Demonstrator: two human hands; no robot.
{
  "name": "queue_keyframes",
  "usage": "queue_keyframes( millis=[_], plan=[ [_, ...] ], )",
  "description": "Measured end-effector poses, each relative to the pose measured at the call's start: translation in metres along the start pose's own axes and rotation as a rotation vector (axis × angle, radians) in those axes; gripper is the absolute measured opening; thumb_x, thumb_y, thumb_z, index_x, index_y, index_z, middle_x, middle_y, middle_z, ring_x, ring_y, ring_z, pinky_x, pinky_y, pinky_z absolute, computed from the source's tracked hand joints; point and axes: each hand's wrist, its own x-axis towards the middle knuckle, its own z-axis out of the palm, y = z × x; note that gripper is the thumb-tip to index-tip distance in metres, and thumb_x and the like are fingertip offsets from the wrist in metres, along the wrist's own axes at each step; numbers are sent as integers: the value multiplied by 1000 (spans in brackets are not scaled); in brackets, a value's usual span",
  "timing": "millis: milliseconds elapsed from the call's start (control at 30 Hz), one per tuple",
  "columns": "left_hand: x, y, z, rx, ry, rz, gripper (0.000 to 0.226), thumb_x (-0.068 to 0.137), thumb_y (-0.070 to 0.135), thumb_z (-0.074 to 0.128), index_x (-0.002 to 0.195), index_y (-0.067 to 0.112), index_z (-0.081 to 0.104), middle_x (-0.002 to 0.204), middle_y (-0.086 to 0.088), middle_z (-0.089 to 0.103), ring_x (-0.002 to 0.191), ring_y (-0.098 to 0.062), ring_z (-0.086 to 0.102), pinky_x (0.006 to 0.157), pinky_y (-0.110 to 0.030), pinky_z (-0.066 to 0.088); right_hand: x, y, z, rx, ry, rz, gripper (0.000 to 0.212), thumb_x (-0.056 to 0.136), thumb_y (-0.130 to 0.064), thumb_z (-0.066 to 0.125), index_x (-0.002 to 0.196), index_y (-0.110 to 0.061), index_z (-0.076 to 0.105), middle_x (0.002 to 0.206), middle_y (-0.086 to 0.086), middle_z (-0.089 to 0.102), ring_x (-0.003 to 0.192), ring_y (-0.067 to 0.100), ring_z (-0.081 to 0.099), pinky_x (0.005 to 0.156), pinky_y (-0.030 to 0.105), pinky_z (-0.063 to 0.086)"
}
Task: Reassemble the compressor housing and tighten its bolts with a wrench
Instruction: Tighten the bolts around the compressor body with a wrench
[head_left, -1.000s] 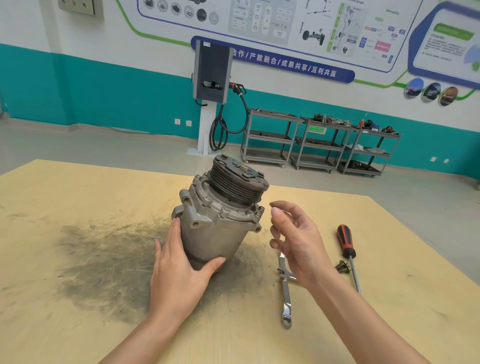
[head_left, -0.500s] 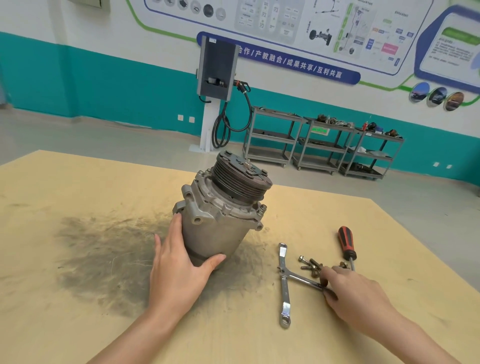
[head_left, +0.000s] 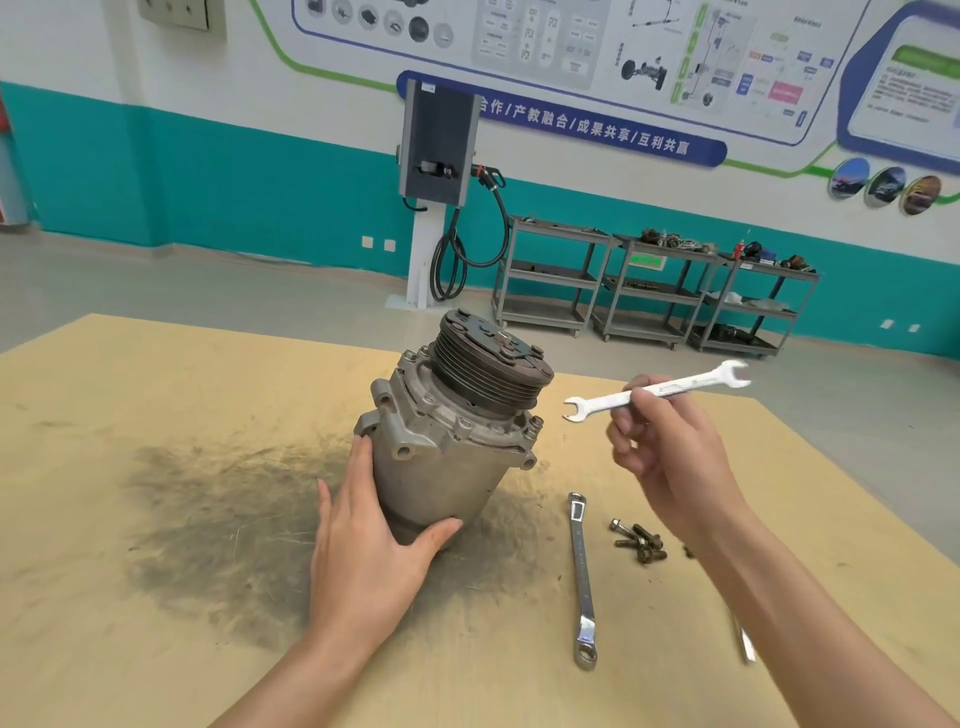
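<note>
A grey compressor (head_left: 447, 441) stands tilted on the wooden table (head_left: 156, 395), its dark grooved pulley (head_left: 491, 366) facing up and away. My left hand (head_left: 371, 545) grips the lower housing from the near left side. My right hand (head_left: 670, 447) is raised to the right of the compressor, fingers shut on a silver open-end wrench (head_left: 660, 391) held in the air, with one jaw pointing at the pulley. Several loose bolts (head_left: 639, 540) lie on the table under my right forearm.
A second, longer wrench (head_left: 582, 577) lies on the table right of the compressor. A thin metal shaft (head_left: 745, 644) shows beside my right forearm. A dark grease smear (head_left: 218, 519) covers the table to the left. Grey shelf carts (head_left: 649, 291) and a charger post (head_left: 439, 156) stand far back.
My right hand went down to the tools on the table, closed on the open-end wrench, and lifted it up beside the pulley. My left hand stayed on the housing.
</note>
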Motion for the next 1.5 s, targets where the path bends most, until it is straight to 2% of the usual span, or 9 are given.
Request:
queue_keyframes(
  millis=[67,267,500,633,900,1000,1267,1400,1500],
  plan=[
    [0,0,0,2,0,-3,118,64,61,77,155,37,5,162,16,18,152,-27,0,117,-49,22,7,7,9,159,1,101,17,99,-5,40,87,-11,49,58,2,46,49,13,43,41,19,31],
    [0,0,-1,7,3,-6,118,64,64,75,154,39,2,162,18,16,152,-25,-1,116,-50,24,19,26,22,297,-9,267,19,95,-4,40,80,-11,50,53,2,40,40,10,36,31,16,24],
    [0,0,-1,12,-1,-2,119,64,63,76,155,36,4,162,16,16,152,-27,1,117,-49,22,35,28,25,294,-129,471,6,82,-10,47,78,-14,49,48,-1,36,34,7,30,32,16,14],
    [0,1,-1,15,-6,-5,119,65,63,76,155,36,3,163,17,14,152,-26,0,117,-49,22,39,32,26,293,-159,525,16,94,-12,42,80,-15,51,47,-3,37,33,6,30,33,15,14],
    [0,4,-3,10,-10,3,120,65,64,75,155,37,1,163,19,10,152,-25,-1,119,-50,19,37,31,31,319,-172,512,21,100,-15,41,81,-14,52,45,-6,36,32,4,27,32,14,17],
    [-1,5,-3,13,-10,-1,120,64,65,75,155,39,1,162,19,13,152,-27,-1,118,-49,20,24,40,34,440,-79,481,23,100,-16,41,80,-14,50,45,-6,34,31,4,27,29,14,18],
    [0,3,-3,12,1,11,115,66,60,77,155,33,10,161,15,21,151,-26,3,121,-50,19,-15,64,53,601,209,202,17,95,-23,53,81,-16,50,49,-5,43,36,5,36,32,15,26],
    [3,3,-3,2,31,37,111,67,52,81,155,28,17,159,11,27,148,-20,11,122,-50,16,-16,63,56,583,213,176,19,95,-24,55,79,-17,46,52,-5,46,39,6,39,34,15,27],
    [2,2,-3,-4,50,64,110,67,48,83,155,24,20,158,10,29,139,-3,10,123,-48,14,-17,63,56,576,217,167,21,93,-26,56,77,-18,45,53,-5,47,40,6,40,34,15,28]
  ],
)
